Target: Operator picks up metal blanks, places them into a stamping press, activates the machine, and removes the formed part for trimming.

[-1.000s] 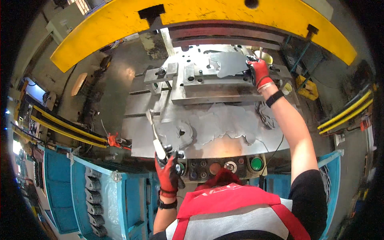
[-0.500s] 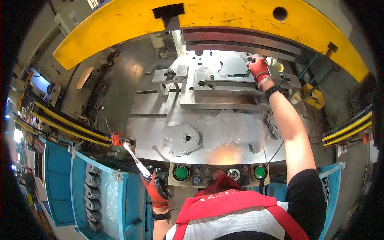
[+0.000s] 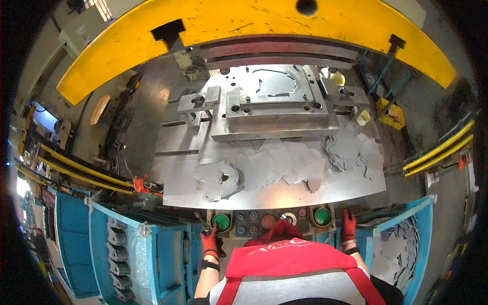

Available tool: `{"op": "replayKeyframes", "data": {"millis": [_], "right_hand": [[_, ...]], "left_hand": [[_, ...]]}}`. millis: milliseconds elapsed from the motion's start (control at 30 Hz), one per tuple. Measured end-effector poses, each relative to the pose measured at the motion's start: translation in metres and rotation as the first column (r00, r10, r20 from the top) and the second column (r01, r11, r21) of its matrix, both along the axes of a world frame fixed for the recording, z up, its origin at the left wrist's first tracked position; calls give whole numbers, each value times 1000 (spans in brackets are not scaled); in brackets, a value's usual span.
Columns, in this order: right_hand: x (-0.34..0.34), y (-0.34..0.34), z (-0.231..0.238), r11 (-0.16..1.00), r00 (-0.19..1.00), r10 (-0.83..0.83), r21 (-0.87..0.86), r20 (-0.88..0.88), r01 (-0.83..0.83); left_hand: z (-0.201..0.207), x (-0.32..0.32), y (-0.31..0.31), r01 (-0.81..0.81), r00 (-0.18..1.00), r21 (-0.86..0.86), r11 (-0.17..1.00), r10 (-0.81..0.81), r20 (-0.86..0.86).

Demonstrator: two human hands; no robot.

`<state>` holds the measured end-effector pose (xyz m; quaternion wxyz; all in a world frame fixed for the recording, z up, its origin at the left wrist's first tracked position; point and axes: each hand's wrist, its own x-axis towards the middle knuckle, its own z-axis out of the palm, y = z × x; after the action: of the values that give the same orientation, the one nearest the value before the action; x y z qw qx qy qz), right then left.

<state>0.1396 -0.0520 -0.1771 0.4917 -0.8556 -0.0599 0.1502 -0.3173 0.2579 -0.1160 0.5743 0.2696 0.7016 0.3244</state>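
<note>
My left hand (image 3: 211, 243), in a red and black glove, is at the left green push button (image 3: 221, 221) of the control panel (image 3: 262, 223). A slim, dark tool (image 3: 199, 218) sticks up from its fingers, mostly hidden. My right hand (image 3: 348, 229), in a red glove, is just right of the right green button (image 3: 322, 216), fingers pointing forward and apparently holding nothing. Beyond them, a flat grey sheet-metal blank (image 3: 277, 83) lies on the steel die (image 3: 239, 96). Stacked flat metal parts (image 3: 216, 180) and overlapping blanks (image 3: 279, 162) rest on the press table (image 3: 178, 178).
A yellow press beam (image 3: 244, 23) spans the far side above the die. Curved scrap pieces (image 3: 345, 152) lie at the table's right. Blue bins stand on both sides, the left (image 3: 157, 254) with shaped parts, the right (image 3: 427, 244) with scrap. An orange-red object (image 3: 142, 184) sits left of the table.
My right hand has drawn back from the die to beside the right green button. My left hand has moved slightly right to the left button, and its silver-handled tool no longer shows at full length.
</note>
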Motion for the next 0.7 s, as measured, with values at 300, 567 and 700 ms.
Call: {"op": "replayKeyframes", "data": {"millis": [300,567,700], "right_hand": [[-52,54,-12,992,996,35,-115,-78,-44],[-60,65,24,997,993,63,-37,-95,-67],[-59,62,21,994,986,79,89,-150,-67]], "left_hand": [[-36,11,2,137,947,269,953,-46,-317],[-20,16,6,-17,984,74,997,30,-174],[18,36,3,-23,986,34,999,28,-164]]}}
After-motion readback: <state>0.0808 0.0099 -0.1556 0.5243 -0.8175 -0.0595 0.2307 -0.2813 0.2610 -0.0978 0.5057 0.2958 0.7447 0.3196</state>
